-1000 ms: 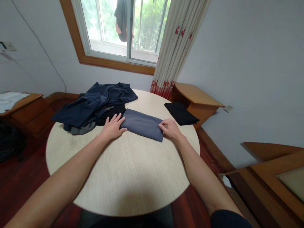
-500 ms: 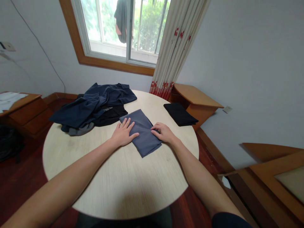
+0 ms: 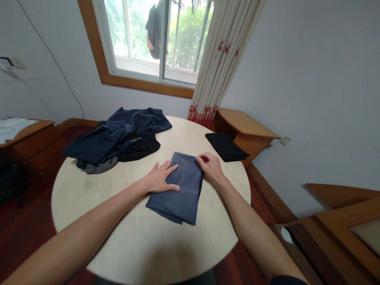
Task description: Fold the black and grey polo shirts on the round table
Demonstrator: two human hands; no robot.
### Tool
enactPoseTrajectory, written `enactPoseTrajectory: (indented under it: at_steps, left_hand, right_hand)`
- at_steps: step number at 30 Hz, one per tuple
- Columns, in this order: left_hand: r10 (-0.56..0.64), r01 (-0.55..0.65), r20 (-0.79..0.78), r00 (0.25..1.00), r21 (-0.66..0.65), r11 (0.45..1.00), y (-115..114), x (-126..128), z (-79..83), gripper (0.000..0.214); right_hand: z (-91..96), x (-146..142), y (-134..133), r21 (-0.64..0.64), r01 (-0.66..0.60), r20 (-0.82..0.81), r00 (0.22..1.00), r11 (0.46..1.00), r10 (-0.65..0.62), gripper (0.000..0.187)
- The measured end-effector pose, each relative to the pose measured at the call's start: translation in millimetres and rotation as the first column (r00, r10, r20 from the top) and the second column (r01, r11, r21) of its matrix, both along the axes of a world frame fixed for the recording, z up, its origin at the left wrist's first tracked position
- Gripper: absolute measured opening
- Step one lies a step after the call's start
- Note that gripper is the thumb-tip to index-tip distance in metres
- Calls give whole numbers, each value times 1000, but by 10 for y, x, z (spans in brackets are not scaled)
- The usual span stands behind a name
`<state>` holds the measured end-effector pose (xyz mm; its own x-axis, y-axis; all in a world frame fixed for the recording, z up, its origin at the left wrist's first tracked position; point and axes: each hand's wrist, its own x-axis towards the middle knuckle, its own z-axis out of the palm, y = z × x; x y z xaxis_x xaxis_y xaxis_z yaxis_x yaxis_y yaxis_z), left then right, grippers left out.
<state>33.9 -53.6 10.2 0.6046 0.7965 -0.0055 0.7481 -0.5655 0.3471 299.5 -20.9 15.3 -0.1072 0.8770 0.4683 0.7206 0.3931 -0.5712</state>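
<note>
A folded grey-blue garment (image 3: 181, 198) lies on the round pale table (image 3: 124, 237), its short edges toward and away from me. My left hand (image 3: 162, 178) rests on its left side with the fingers spread and the thumb out across the cloth. At its far right corner, my right hand (image 3: 209, 164) pinches the edge between thumb and fingers. Which kind of garment it is does not show. The underside and inner layers are hidden.
A heap of dark blue and black clothes (image 3: 118, 134) covers the table's far left. A folded black garment (image 3: 227, 146) lies at the far right edge. Beyond the table stand a wooden cabinet (image 3: 243, 122), a curtain (image 3: 219, 71) and a window (image 3: 184, 51). Another wooden cabinet (image 3: 32, 138) is at left.
The grey-blue garment has turned clockwise and come closer to me. My right hand has moved from its right side to the far right corner; my left hand stays on the cloth.
</note>
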Motion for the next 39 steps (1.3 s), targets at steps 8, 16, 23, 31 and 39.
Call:
enactPoseTrajectory:
  at_steps: [8,16,23,31,39]
  left_hand:
    - [72,-70,-68,995,23,997,171,-212,65,96]
    - [256,-275,-186,949,-83,958,-108,-334,460,62]
    - [138,-206,-251,958,-269,941,-164,-445,567,57]
    - [62,-44,35,997,-376,926,-23,-511,445,41]
    - [494,-205,552,672,-502,840,279,-571,31,51]
  right_hand:
    - [-43,53,4,-181,52,201,979,982,-15,35]
    - [47,49,-43,-233,187,329,939,955,-103,15]
    - [1,-48,25,-335,66,132,991,940,-23,41]
    - [351,-26,-1,-798,-345,-408,913,494,-20,34]
    - [911,-98,527,-581,-283,-539,836,763,-101,12]
